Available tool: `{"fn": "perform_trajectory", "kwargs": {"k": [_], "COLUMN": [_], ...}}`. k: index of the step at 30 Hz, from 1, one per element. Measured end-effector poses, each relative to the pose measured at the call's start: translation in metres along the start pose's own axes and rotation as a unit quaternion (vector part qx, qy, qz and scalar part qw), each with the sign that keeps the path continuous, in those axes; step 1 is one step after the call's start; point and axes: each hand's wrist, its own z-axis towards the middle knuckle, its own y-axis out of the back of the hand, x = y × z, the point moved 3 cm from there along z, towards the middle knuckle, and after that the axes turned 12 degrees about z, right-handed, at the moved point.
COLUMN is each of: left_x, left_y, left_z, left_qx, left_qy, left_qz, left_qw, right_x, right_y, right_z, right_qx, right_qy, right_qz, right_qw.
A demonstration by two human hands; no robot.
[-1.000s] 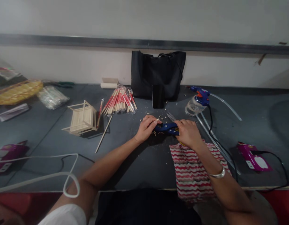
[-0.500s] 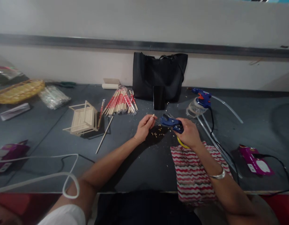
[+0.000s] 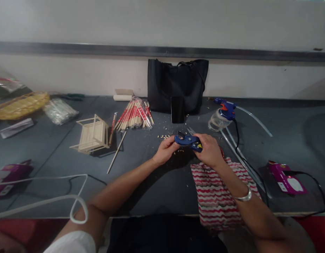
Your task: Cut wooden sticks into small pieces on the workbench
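Observation:
My right hand (image 3: 209, 149) is wrapped round the handles of a blue hand cutter (image 3: 187, 140), whose head points left. My left hand (image 3: 165, 151) is pinched closed against the cutter's head. The short wooden stick seen in its fingers half a second ago is now hidden by the cutter and fingertips. Several small cut wooden bits (image 3: 164, 136) lie scattered on the dark table just beyond and beneath my hands. Left of my left hand rests a single long stick (image 3: 116, 152), and past it a small chair-like frame built of sticks (image 3: 93, 133).
Red-wrapped chopsticks (image 3: 134, 114) lie fanned out near a black bag (image 3: 175, 82) with a phone (image 3: 177, 110) leaning on it. At right, a blue glue gun (image 3: 225, 108) rests on a clear jar (image 3: 217, 123), its cable trailing. A striped cloth (image 3: 217, 195) hangs over the front edge.
My hands have come together: the cutter moved left until its head met my left fingers. Its handles look closer to each other, and more wooden bits show beyond my left hand.

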Motion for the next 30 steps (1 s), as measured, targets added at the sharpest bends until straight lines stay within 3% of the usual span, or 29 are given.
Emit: {"fn": "perform_trajectory", "kwargs": {"k": [11,30], "left_x": [-0.0029,-0.0033], "left_y": [0.0027,0.0024], "left_z": [0.0021,0.0019], "left_qx": [-0.014,0.001], "left_qy": [-0.027,-0.012], "left_qz": [0.072,0.060], "left_qw": [0.997,0.998], "right_x": [0.0028,0.0057], "right_y": [-0.0002,0.0013], "right_z": [0.0000,0.0008], "right_qx": [0.046,0.069], "right_qy": [-0.030,-0.061], "right_qz": [-0.030,-0.106], "right_qw": [0.998,0.990]}}
